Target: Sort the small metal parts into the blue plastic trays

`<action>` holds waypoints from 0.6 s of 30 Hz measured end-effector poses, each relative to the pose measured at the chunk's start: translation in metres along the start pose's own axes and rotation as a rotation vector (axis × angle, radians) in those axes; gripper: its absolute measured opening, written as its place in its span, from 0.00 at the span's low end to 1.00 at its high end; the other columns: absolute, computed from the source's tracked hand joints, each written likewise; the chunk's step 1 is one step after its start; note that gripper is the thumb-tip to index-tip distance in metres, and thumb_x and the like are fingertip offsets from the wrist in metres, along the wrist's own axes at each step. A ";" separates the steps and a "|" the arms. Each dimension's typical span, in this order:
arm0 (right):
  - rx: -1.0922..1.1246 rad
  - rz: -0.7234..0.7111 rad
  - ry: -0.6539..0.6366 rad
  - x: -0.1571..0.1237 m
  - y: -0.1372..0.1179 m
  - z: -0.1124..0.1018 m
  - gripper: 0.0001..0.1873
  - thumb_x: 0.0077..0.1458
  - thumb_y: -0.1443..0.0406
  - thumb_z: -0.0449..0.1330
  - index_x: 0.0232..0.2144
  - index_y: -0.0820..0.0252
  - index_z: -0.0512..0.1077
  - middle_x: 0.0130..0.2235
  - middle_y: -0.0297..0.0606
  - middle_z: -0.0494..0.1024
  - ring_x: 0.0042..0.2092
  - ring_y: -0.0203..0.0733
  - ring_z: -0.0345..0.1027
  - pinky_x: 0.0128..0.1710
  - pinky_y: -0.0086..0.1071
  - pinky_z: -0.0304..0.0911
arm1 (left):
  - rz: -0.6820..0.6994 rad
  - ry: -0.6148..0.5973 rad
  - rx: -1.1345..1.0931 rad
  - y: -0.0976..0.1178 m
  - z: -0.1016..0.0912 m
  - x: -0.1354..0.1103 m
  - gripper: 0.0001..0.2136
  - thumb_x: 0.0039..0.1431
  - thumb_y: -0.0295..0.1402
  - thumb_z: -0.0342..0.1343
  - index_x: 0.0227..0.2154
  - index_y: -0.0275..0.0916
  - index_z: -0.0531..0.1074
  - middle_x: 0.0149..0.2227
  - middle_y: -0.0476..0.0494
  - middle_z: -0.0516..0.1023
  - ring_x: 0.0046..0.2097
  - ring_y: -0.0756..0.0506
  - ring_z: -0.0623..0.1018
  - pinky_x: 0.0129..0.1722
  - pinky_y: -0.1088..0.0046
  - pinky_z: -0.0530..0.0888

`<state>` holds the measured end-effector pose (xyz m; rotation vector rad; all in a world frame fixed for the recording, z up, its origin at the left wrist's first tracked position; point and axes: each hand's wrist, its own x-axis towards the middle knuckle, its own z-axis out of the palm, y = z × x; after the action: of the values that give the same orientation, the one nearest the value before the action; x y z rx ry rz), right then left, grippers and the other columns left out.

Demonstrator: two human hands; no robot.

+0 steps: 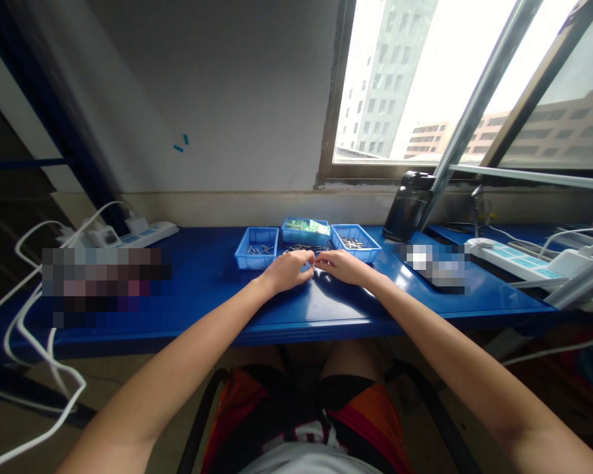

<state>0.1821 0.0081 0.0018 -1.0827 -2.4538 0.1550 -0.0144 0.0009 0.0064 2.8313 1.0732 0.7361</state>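
Slim metal pieces (pixel 304 249): a loose heap lies on the table just behind the two hands; more lie in the left tray and the right tray, too small to tell their exact kind.
Left hand (pixel 290 271): low over the table, fingers bent, grip nearly closed with thumb and index finger close together; I cannot tell what it has hold of.
Right hand (pixel 343 266): fingertips drawn together beside the left hand's, grip nearly closed; whether it pinches a piece cannot be told.
Left tray (pixel 250 262): blue plastic, just beyond the left hand, a few pieces inside.
Middle tray (pixel 291 237): blue, behind the heap, with a green packet (pixel 308 227) on it.
Right tray (pixel 369 255): blue, beyond the right hand, pieces piled inside.
Table (pixel 202 276): glossy blue, beneath everything named.
Black bottle (pixel 407 209): upright near the back, right of the trays.
Power strips: one at back left (pixel 151 234), another at right (pixel 514 259), both white with cables.
Window (pixel 390 85): above the bottle, buildings outside.
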 end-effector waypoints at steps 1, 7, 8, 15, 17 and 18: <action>-0.016 0.008 -0.002 0.000 0.000 -0.001 0.13 0.56 0.60 0.50 0.34 0.60 0.72 0.29 0.37 0.75 0.29 0.34 0.64 0.29 0.25 0.56 | -0.012 -0.006 0.009 0.001 -0.001 -0.001 0.07 0.54 0.32 0.50 0.36 0.40 0.68 0.35 0.48 0.75 0.37 0.47 0.75 0.37 0.75 0.70; -0.036 0.064 0.008 -0.001 0.003 -0.001 0.11 0.54 0.63 0.53 0.38 0.58 0.71 0.28 0.34 0.74 0.26 0.32 0.64 0.28 0.25 0.56 | -0.097 -0.050 0.066 0.001 0.000 -0.001 0.06 0.56 0.34 0.48 0.34 0.40 0.68 0.31 0.46 0.75 0.34 0.46 0.76 0.34 0.74 0.70; -0.034 0.064 0.005 -0.001 0.003 -0.001 0.11 0.53 0.63 0.53 0.38 0.58 0.71 0.27 0.34 0.74 0.26 0.32 0.64 0.28 0.25 0.55 | -0.105 -0.054 0.069 0.001 0.000 -0.001 0.07 0.57 0.34 0.47 0.34 0.40 0.68 0.32 0.46 0.75 0.35 0.46 0.76 0.34 0.74 0.70; -0.029 -0.003 -0.021 -0.002 0.002 -0.002 0.12 0.56 0.63 0.50 0.33 0.60 0.73 0.26 0.36 0.74 0.26 0.33 0.64 0.28 0.25 0.55 | -0.089 -0.069 0.082 -0.002 0.002 0.000 0.08 0.58 0.34 0.45 0.35 0.40 0.69 0.34 0.45 0.75 0.37 0.45 0.75 0.34 0.74 0.70; -0.033 -0.004 -0.009 -0.002 0.002 -0.003 0.12 0.56 0.63 0.50 0.33 0.60 0.73 0.26 0.35 0.74 0.26 0.33 0.64 0.28 0.25 0.55 | -0.086 -0.065 0.084 -0.002 0.002 0.000 0.08 0.58 0.34 0.45 0.35 0.40 0.69 0.35 0.45 0.75 0.36 0.45 0.75 0.34 0.73 0.70; -0.034 -0.002 -0.003 -0.002 0.002 -0.003 0.12 0.56 0.62 0.50 0.33 0.60 0.73 0.26 0.35 0.74 0.26 0.33 0.64 0.28 0.25 0.55 | -0.086 -0.063 0.086 -0.002 0.002 0.000 0.08 0.58 0.34 0.45 0.35 0.40 0.68 0.35 0.45 0.75 0.36 0.45 0.75 0.34 0.73 0.70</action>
<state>0.1863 0.0080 0.0031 -1.0947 -2.4685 0.1141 -0.0150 0.0024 0.0041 2.8358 1.2363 0.6043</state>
